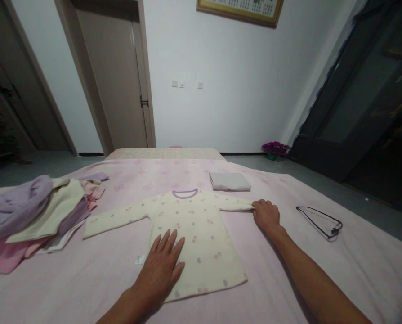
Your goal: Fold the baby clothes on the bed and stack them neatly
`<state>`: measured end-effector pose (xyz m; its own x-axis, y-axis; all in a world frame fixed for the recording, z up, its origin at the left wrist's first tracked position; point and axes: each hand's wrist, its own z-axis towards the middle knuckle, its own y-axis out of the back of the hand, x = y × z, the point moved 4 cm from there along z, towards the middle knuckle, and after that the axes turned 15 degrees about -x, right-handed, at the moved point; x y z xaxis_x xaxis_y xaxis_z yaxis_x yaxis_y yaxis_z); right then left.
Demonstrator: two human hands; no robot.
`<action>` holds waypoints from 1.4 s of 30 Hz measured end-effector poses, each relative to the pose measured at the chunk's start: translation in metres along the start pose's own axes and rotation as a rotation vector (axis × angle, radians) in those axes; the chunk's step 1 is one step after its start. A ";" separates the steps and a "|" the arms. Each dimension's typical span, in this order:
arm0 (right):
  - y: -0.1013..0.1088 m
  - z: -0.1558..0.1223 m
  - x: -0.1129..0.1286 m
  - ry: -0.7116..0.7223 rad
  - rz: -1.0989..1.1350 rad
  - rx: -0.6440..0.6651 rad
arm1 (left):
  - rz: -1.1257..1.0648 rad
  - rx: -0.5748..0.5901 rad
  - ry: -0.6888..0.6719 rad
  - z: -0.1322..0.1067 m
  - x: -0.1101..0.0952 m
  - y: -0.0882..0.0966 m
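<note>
We see a cream shirt [201, 234] spread flat on a pink flowered cloth [255, 292], its lilac-trimmed neckline [185, 195] away from us and its hem toward us. Small grey hearts and pinkish motifs dot it, and both sleeves reach out to the sides. A small white label [140, 259] pokes out beside its left edge.

Our left hand [163, 265] lies palm down on the lower left of the shirt, fingers extended and slightly spread, its grip wide and holding nothing. Our right hand [266, 215] is at the end of the right-hand sleeve, its grip narrow, the fingertips pinching the cuff.

Just beyond that sleeve we find 1 folded pale grey cloth [230, 181]. To the left, near the other cuff, is a loose clothes pile [52, 209] in lilac, cream, pink and white. Right of our right hand lies a thin black looped object [335, 231]; we cannot tell what it is.

Farther out, we see a pot of magenta flowers [275, 148] on the floor, a closed brown door [115, 72], 3 wall plates [174, 84] and, above them, part of a gold-framed picture [241, 12].
</note>
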<state>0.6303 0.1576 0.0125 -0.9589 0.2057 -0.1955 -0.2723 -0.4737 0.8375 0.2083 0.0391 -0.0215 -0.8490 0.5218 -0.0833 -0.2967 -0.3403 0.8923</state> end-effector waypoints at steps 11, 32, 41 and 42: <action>-0.024 0.017 -0.029 -0.171 0.262 -0.020 | 0.014 -0.015 -0.015 -0.001 0.001 -0.002; 0.001 0.011 0.062 0.040 0.382 0.145 | -0.003 -0.041 -0.023 -0.002 0.002 -0.003; -0.028 -0.016 0.049 -0.010 0.219 0.246 | -0.009 -0.002 -0.009 -0.001 0.000 0.001; -0.030 -0.016 0.037 -0.037 0.192 0.249 | -0.011 0.004 -0.004 0.000 0.000 0.001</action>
<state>0.6023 0.1661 -0.0282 -0.9861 0.1657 -0.0072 -0.0547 -0.2839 0.9573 0.2077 0.0386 -0.0204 -0.8438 0.5289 -0.0914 -0.3045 -0.3315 0.8930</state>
